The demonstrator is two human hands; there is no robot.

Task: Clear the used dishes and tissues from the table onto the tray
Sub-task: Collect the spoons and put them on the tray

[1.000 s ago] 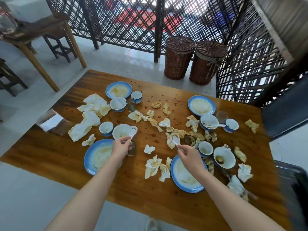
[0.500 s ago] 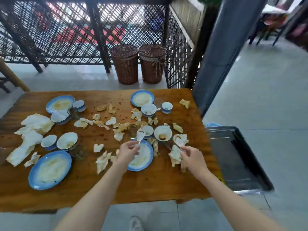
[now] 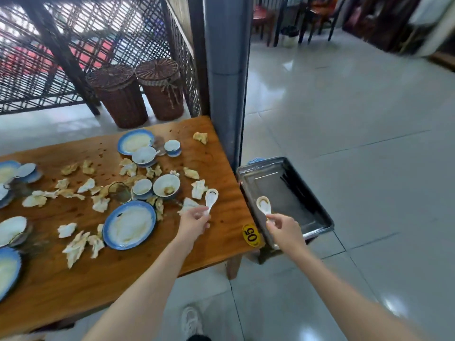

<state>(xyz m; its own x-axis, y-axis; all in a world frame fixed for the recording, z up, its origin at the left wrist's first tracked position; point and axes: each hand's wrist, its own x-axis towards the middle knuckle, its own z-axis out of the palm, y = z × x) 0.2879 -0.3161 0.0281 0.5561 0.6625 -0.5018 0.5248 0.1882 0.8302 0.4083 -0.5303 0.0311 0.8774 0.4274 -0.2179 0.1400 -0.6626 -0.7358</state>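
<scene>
The right hand [image 3: 285,230] pinches a spoon [image 3: 264,205] over the tray [image 3: 317,200]; the left hand [image 3: 194,221] pinches another spoon [image 3: 211,197] above the table [image 3: 216,156].

Glossy pale tile floor [image 3: 357,124], dark lattice screen [image 3: 73,45], two wicker baskets [image 3: 138,92].

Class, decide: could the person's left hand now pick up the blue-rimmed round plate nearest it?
Probably not yet. The blue-rimmed round plate lies close, with nothing over it, but the left hand has its grip taken up by a white ceramic spoon.
</scene>
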